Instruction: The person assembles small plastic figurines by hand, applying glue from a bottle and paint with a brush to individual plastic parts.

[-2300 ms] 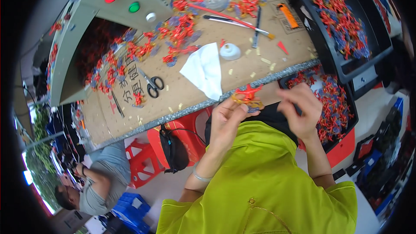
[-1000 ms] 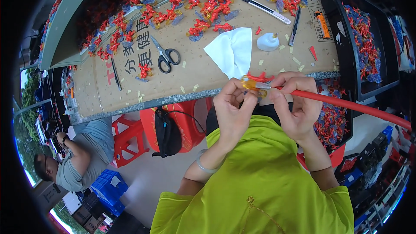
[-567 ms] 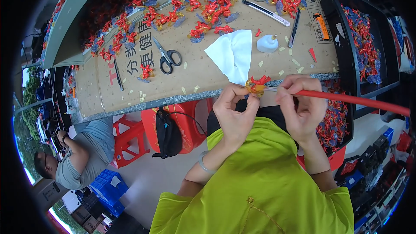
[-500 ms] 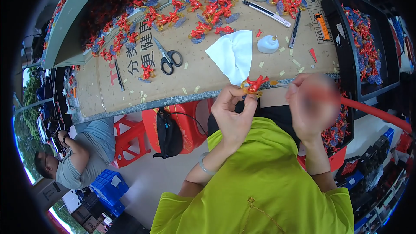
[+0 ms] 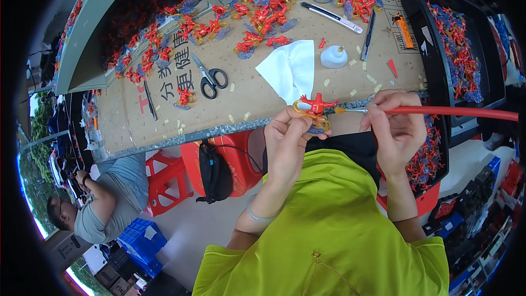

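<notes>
Between the thumb and fingers of my left hand [image 5: 286, 136] is a small red figurine [image 5: 316, 104] with a yellow ring and a translucent base, held over the table's front edge. My right hand [image 5: 395, 126] pinches a paintbrush [image 5: 449, 111] with a long red handle. Its yellowish tip points left and lies close to the figurine's right side; I cannot tell whether it touches. Just beyond the left hand lies a white cloth [image 5: 293, 71]. A white squeeze bottle [image 5: 333, 57] stands to the cloth's right.
Many similar figurines [image 5: 268, 16] cover the back of the table near a grey box [image 5: 82, 38]. Scissors [image 5: 211, 79], a utility knife [image 5: 331, 17] and an orange cutter [image 5: 404, 32] lie around. A black crate [image 5: 493, 71] of figurines stands right. Another person [image 5: 109, 192] sits at left.
The figurine has turned in my left hand, showing more of its ring and base. My right hand has rotated, so its fingers and the brush handle show more clearly. The view has shifted slightly.
</notes>
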The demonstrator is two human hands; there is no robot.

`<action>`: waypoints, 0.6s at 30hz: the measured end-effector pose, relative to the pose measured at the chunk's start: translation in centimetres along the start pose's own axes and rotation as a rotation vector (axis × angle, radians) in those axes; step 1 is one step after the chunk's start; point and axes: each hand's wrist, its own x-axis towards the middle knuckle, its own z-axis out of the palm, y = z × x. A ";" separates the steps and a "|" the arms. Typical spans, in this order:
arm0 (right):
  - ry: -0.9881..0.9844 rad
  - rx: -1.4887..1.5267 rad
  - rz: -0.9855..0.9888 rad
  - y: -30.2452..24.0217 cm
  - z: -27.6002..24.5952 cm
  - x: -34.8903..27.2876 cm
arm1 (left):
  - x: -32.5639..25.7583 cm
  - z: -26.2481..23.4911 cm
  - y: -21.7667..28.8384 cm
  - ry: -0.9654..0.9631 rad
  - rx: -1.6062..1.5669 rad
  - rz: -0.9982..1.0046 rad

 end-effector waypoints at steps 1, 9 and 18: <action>0.033 0.195 0.012 -0.8 0.5 0.1 | 0.0 0.1 0.0 -0.009 -0.007 -0.023; 0.071 0.177 0.019 0.1 -1.4 0.4 | -0.1 -0.3 0.0 -0.085 -0.093 -0.088; -0.310 0.089 -0.008 1.7 -0.9 1.0 | -0.5 0.1 0.5 -0.146 -0.595 -0.436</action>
